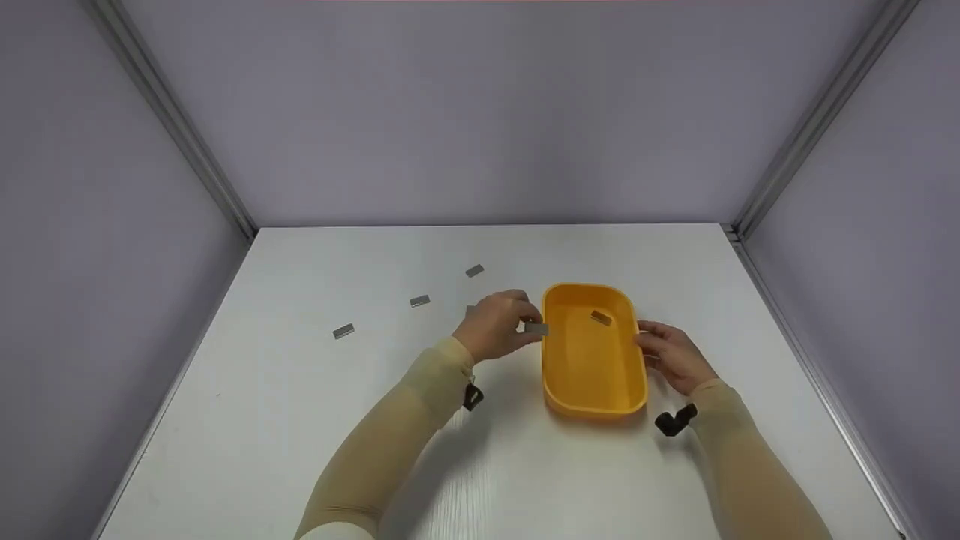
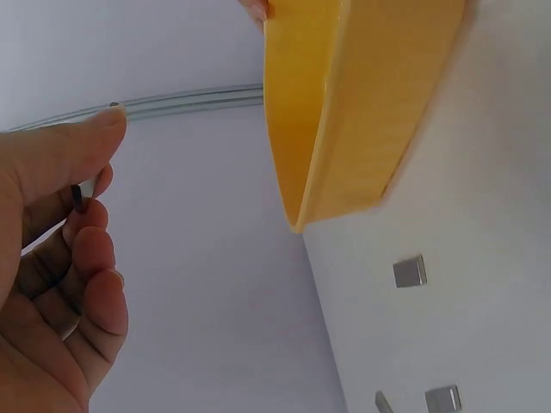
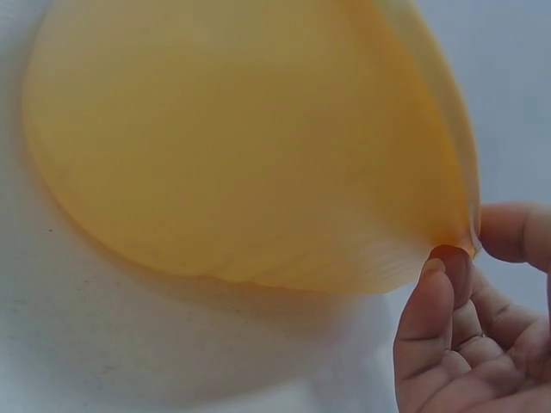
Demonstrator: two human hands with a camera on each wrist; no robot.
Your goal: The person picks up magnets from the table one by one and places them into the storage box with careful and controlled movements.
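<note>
Head view: left hand (image 1: 495,326) pinches a metal piece (image 1: 535,328) beside the tray (image 1: 592,375); right hand (image 1: 673,354) grips its rim.

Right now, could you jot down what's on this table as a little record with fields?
Left hand: pinches a small grey metal piece at the tray's left rim
Right hand: fingers on the tray's right rim
Tray: yellow plastic tray, one grey piece inside
Loose pieces: three lying on the white table, left of the tray

both arms wear snug beige sleeves (image 1: 390,442) to the wrist, each with a black strap (image 1: 675,420) hanging there.
</note>
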